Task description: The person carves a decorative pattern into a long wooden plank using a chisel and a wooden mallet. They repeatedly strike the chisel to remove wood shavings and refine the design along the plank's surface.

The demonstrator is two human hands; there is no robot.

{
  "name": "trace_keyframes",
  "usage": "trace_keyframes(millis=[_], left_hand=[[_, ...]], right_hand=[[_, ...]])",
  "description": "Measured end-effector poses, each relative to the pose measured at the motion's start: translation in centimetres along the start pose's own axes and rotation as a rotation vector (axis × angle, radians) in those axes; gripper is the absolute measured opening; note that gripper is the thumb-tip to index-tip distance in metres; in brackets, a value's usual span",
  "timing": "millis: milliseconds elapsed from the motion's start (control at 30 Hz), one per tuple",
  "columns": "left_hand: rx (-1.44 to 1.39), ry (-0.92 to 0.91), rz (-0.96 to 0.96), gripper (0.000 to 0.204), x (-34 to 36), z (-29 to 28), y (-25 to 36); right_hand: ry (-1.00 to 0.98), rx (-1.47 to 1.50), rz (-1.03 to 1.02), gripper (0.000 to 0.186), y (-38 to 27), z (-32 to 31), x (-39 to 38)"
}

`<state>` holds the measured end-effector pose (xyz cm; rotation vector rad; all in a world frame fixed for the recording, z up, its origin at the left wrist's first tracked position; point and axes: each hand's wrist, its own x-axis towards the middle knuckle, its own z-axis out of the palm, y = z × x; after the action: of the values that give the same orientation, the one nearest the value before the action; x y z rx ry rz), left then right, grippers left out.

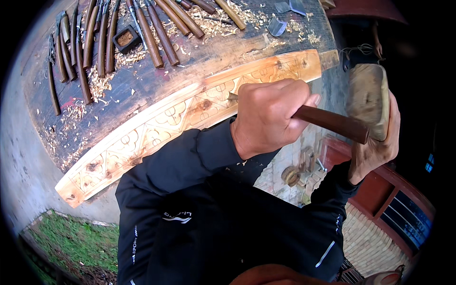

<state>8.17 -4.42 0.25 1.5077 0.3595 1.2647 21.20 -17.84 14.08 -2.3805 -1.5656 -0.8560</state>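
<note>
- Here, the left hand (275,111) is clenched round a chisel (330,123) — its tip at the patterned board (147,137).
- The right hand (377,153) grips a wooden mallet (368,97), near the chisel's handle end.
- The board lies along the table (199,61) — tools (165,38) and shavings (99,85) beyond it.

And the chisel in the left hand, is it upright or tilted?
Tilted: the brown handle slants out to the right of the left hand, while the blade tip shows on the left, over the board.

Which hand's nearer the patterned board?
Left. The left hand, gripping a chisel, is at the board's near edge; the right hand, holding a wooden block, is past its right end.
</note>
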Motion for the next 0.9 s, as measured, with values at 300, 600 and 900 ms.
trace_keyframes(millis=[300,600,900], left_hand=[[0.072,-0.270,0.194,0.041,-3.7,0.4,0.9],[0.121,-0.089,0.066,0.034,-1.0,1.3,0.6],[0.202,0.052,-0.066,0.023,1.6,2.3,-1.0]], right_hand=[[0.157,0.597,0.274,0.058,-0.7,0.9,-2.9],[0.159,0.637,0.291,0.058,-0.4,1.3,-2.3],[0.229,0.638,0.280,0.050,1.7,0.4,1.5]])
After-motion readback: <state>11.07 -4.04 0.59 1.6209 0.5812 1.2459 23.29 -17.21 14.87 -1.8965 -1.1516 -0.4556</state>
